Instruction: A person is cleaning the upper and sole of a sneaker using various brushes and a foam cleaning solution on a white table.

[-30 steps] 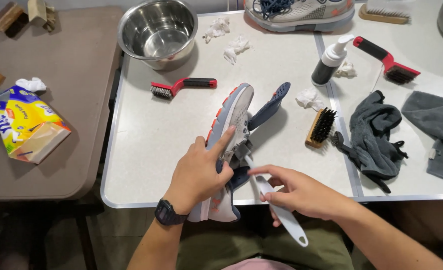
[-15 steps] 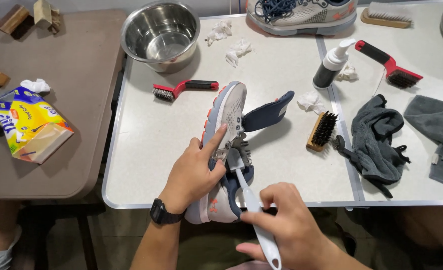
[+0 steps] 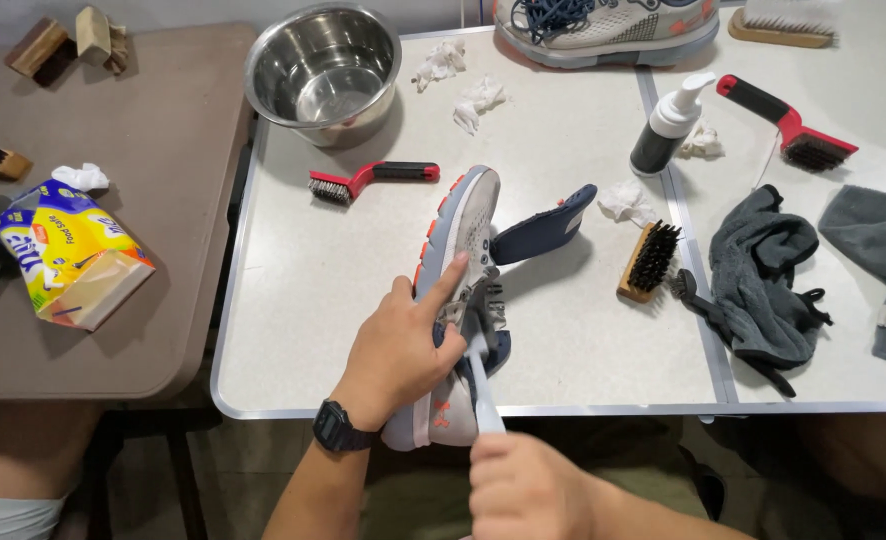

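My left hand (image 3: 400, 350) grips a grey running shoe (image 3: 460, 240) with orange sole accents, tilted on its side over the front edge of the white table (image 3: 293, 290). A black watch sits on that wrist. My right hand (image 3: 525, 488), low in the view, is closed around the white handle of a small brush (image 3: 483, 385) whose head rests inside the shoe's opening. A dark blue insole (image 3: 543, 228) sticks out to the right of the shoe.
On the white table lie a steel bowl (image 3: 323, 70), two red-and-black brushes (image 3: 371, 179) (image 3: 785, 122), a wooden brush (image 3: 648, 258), a foam pump bottle (image 3: 668, 125), grey cloths (image 3: 763, 275), crumpled tissues and a second shoe (image 3: 603, 25). A yellow tissue pack (image 3: 68, 255) sits on the brown table.
My right hand has slid down toward me, pulling the brush back along the shoe opening. The left hand keeps its hold on the shoe, which has shifted slightly.
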